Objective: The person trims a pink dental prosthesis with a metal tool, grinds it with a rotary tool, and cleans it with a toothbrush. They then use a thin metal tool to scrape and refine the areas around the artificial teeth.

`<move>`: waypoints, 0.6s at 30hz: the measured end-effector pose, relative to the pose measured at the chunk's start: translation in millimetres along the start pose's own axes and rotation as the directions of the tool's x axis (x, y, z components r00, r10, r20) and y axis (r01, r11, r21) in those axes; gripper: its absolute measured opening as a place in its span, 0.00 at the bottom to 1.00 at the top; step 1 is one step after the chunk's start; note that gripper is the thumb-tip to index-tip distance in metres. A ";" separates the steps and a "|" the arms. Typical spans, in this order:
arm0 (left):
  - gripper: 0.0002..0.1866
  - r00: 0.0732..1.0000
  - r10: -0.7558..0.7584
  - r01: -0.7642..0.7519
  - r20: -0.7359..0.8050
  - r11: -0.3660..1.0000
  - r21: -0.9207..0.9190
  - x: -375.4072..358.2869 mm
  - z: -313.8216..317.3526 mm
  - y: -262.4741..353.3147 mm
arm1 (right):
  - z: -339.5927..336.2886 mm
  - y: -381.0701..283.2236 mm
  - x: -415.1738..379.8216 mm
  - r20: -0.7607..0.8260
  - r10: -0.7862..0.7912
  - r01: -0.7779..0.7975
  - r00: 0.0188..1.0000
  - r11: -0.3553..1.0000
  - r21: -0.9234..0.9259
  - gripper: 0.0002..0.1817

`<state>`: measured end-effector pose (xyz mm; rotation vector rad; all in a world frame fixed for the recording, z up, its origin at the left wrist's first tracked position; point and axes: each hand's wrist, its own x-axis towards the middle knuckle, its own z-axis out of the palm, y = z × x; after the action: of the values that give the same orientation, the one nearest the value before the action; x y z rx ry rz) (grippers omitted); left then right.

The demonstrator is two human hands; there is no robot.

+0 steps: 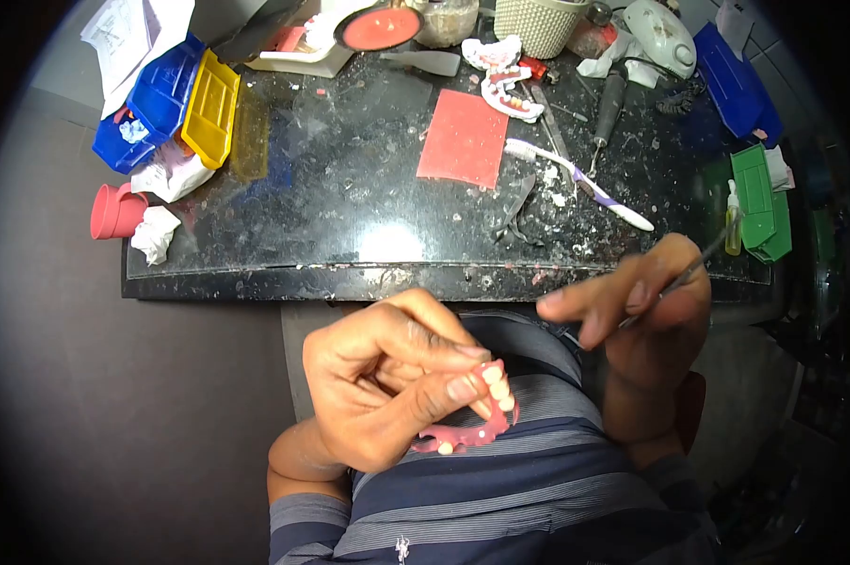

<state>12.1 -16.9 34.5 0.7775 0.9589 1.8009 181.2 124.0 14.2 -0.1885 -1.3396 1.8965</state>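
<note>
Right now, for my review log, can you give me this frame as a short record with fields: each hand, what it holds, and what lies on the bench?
left hand: left hand pinches a pink wax denture with white teeth over the lap
right hand: right hand grips a thin metal hand tool, raised beside the denture, not touching it
bench: black speckled worktop, dusty
on bench: red wax sheet, white toothbrush, yellow plastic tray, second denture model
</note>
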 end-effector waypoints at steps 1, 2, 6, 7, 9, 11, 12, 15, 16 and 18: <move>0.08 1.000 0.002 -0.002 0.003 1.000 -0.007 -1.2 0.0 0.6 | -5.6 -7.1 -0.9 0.077 0.094 -0.097 0.993 0.995 0.031 0.21; 0.08 1.000 0.003 -0.003 0.007 1.000 0.006 -1.1 -0.1 2.5 | -8.5 -17.5 -1.3 0.127 0.125 -0.122 0.984 0.992 -0.027 0.18; 0.08 1.000 0.021 -0.021 -0.015 1.000 0.020 -3.1 1.2 1.4 | 30.1 -9.1 -10.0 -0.036 -0.098 0.093 0.994 0.987 -0.134 0.16; 0.09 0.998 -0.030 0.031 -0.048 0.999 0.015 -3.9 3.8 3.8 | 31.5 -15.2 -8.5 -0.040 -0.096 0.089 0.995 0.987 -0.134 0.16; 0.06 0.994 0.061 -0.057 0.094 0.998 -0.041 -1.6 -11.3 -3.0 | 31.3 -25.2 -2.5 0.278 0.026 0.076 0.960 0.933 -0.351 0.15; 0.12 0.996 0.071 -0.069 0.055 0.997 -0.047 -2.9 -13.8 -8.4 | 32.8 -6.9 -4.6 0.337 -0.101 0.228 0.936 0.905 -0.360 0.14; 0.14 0.996 0.073 -0.072 0.044 0.997 -0.020 -2.7 -12.8 -10.0 | 32.0 -2.1 -7.0 0.328 -0.107 0.247 0.939 0.872 -0.423 0.15; 0.20 0.998 0.051 -0.050 0.030 0.998 -0.027 -2.2 -11.1 -12.9 | 33.5 3.7 -6.6 0.295 -0.090 0.218 0.951 0.873 -0.436 0.17; 0.20 0.996 0.073 -0.072 0.059 0.997 -0.017 -2.3 -13.8 -17.1 | 34.0 2.7 -5.3 0.282 -0.095 0.205 0.955 0.897 -0.391 0.14; 0.19 0.991 0.101 -0.099 0.090 0.995 -0.029 -2.7 -14.2 -19.6 | 35.7 1.9 -6.1 0.250 -0.089 0.173 0.964 0.925 -0.338 0.12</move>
<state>9.8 -18.0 10.3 0.8988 0.8496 1.8426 165.6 93.6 26.1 -0.0571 -1.8070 1.5841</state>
